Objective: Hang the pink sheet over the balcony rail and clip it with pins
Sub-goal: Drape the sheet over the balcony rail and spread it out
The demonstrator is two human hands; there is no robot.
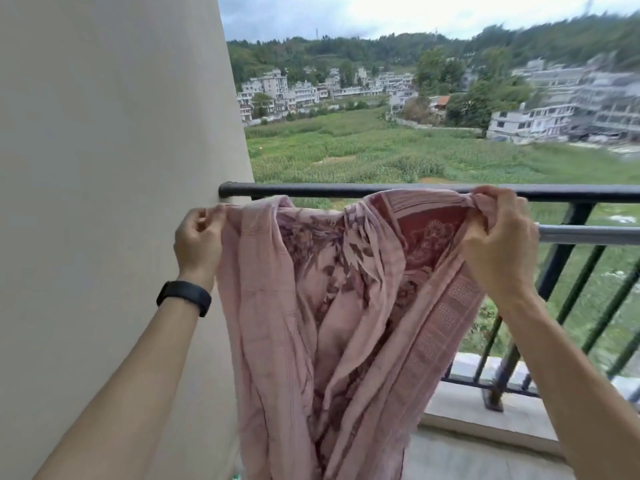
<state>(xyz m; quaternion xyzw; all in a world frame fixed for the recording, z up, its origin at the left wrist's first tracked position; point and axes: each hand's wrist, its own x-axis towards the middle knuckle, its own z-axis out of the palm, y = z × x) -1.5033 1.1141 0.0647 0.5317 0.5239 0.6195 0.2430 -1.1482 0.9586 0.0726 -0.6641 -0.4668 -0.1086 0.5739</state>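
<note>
Holding pink sheet (329,306) up just in front of black balcony rail (311,190), top edge level with it, rest hanging. Left hand (199,237) pinching one corner beside wall (104,168); right hand (498,244) clutching bunched edge.

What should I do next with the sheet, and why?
Probably lift the sheet by its top edge, up and forward over the rail. The left hand and right hand grip that bunched edge near rail height, and the cloth seems to hang wholly on the near side.
</note>
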